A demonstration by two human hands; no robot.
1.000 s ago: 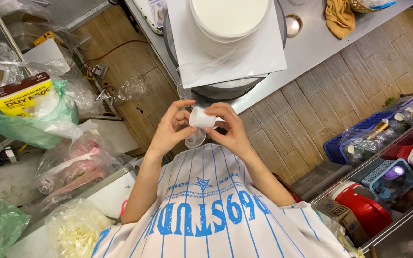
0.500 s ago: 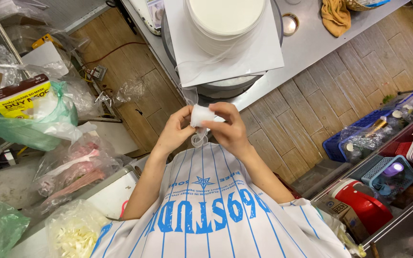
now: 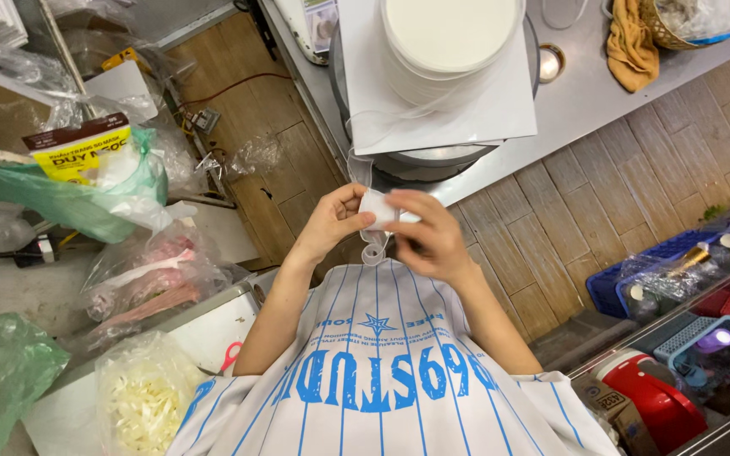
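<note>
Packet (image 3: pixel 379 208), small and white, was pinched between both hands at chest height, over the plank-patterned floor (image 3: pixel 635 181) and resting on nothing. Was closed on at its near edge by the left hand (image 3: pixel 331 224), thumb and fingertips narrow. Was wrapped over the other side by the right hand (image 3: pixel 434 241), fingers curled, grip equally tight. Trailed a clear plastic strip (image 3: pixel 372 250) in a loose loop below the knuckles.

Judged a fiddly hold: better kept with the fingertips close to the packet's edges, elbows tucked, pulling evenly from both sides so that thin film would not tear crooked or slip. Could not tell what lay inside.

Ahead, along the edge of a steel counter (image 3: pixel 585 97), stood a round grey machine (image 3: pixel 433 160) topped by a white sheet (image 3: pixel 509 101) and a stack of white round lids (image 3: pixel 445 34). Lay near the counter's far end a yellow cloth (image 3: pixel 631 46). Crowded the white worktop (image 3: pixel 213 333) at the left: a green plastic bag (image 3: pixel 69 203), a clear bag of pale shreds (image 3: pixel 141 397) and red-handled scissors (image 3: pixel 231 355). Sat low at the right a blue basket (image 3: pixel 614 295) and a red container (image 3: pixel 656 401).
</note>
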